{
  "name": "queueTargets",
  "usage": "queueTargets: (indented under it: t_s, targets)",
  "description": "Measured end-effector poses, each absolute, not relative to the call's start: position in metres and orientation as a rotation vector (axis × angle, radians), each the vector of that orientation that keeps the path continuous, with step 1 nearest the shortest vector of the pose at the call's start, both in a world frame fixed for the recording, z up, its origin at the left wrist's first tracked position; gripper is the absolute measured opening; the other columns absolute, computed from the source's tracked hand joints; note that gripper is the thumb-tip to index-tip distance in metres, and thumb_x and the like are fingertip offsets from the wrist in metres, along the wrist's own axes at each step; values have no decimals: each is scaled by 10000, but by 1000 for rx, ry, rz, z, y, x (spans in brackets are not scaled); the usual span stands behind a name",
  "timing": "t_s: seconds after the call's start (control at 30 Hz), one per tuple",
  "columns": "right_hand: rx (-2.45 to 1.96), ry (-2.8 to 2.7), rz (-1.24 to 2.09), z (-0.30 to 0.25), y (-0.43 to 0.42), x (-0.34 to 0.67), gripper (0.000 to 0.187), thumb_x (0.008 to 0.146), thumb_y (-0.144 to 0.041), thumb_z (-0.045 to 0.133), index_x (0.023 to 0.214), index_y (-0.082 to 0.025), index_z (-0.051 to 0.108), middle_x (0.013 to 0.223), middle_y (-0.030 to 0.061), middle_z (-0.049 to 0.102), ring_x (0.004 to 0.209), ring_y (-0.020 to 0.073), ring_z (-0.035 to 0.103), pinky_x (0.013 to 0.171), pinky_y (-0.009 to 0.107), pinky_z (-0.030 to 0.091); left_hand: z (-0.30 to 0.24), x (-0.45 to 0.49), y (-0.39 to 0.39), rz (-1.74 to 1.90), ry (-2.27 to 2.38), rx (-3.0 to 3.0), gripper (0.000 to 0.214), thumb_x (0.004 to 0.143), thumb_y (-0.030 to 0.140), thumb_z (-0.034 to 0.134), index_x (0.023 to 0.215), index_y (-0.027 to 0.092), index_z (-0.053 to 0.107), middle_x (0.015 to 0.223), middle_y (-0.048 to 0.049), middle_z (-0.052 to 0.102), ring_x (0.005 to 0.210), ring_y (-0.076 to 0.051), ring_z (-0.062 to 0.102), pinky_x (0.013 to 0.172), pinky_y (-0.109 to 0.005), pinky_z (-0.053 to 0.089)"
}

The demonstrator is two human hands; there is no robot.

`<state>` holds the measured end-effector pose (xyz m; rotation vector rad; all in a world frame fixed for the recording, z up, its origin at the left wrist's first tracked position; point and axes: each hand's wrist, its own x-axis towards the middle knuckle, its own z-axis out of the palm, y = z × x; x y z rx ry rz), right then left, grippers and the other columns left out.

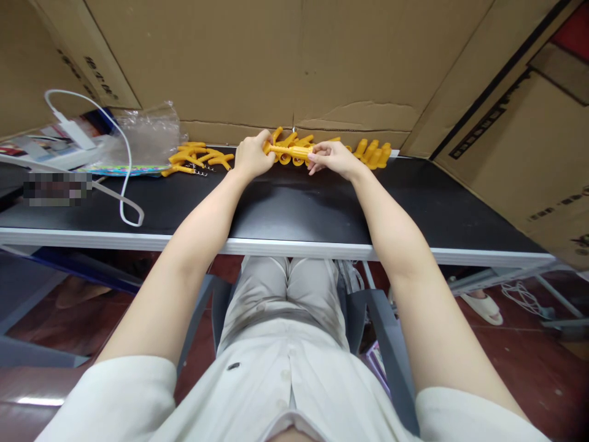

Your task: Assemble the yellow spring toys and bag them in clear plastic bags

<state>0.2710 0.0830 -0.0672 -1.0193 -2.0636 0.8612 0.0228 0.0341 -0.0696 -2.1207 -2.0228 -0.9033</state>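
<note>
Head view, left fingers (268,162): clamped on one yellow tool (301,152).
Right fingers (319,158): you pinch its other end.
Yellow pieces (181,169): too overlapped to count.

Corkscrews (184,158) lie on the tabletop (299,212), left of the left hand (253,156); plastic bag (150,135) left of them, cable (126,184) left again; sleeves (374,156) right of the right hand (338,158), cardboard panel (294,61) behind it all!

A black-topped table (299,212) with a pale front edge (299,248) bears, along its rear, colourful sheets (129,170) beneath a clear plastic bag (150,132) at left, scattered yellow handles (178,170) with wire spirals beside them, partly hidden yellow pieces (278,132) at centre, and clustered yellow cylinders (372,153) at right.
</note>
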Motion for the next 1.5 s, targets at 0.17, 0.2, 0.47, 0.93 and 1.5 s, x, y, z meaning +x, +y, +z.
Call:
queueTargets:
  t_s: [0.17,0.2,0.47,0.93,1.5]
  targets:
    - [-1072,-2104,822,-67,82,267,539,874,-743,839,980,-236,692,862,97,762,860,317,801,907,593,680,-70,20,34,-919,-2015,-2137,555,903,290,568,1435,271,723,1279,-130,801,1281,-375,720,1152,-500,529]
    - [-1068,-2108,813,-67,83,267,557,876,-762,829,995,-234,693,865,95,762,861,316,802,903,588,679,-70,19,34,-925,-2007,-2141,560,902,288,567,1440,273,720,1269,-130,799,1280,-375,719,1151,-501,526]
    - [-1030,-2093,643,-67,86,262,854,723,-934,845,1205,-255,657,926,55,769,872,297,813,863,498,673,-66,17,36,-936,-2001,-2116,546,903,299,550,1419,281,729,1196,-118,791,1227,-374,732,1101,-500,538]
    - [-1121,-1903,845,-66,80,259,1066,883,-1108,257,1056,-184,758,677,90,654,861,393,812,854,685,707,-59,32,22,-911,-1975,-2141,613,907,342,514,1503,312,653,1293,-107,786,1298,-391,681,1127,-476,512]
    - [-994,-1966,919,-62,83,272,740,909,-673,851,1479,-246,653,1343,137,771,1064,291,828,914,466,688,-62,28,28,-928,-2056,-2077,592,899,365,581,1480,321,686,1304,-120,795,1301,-421,704,1103,-500,531]
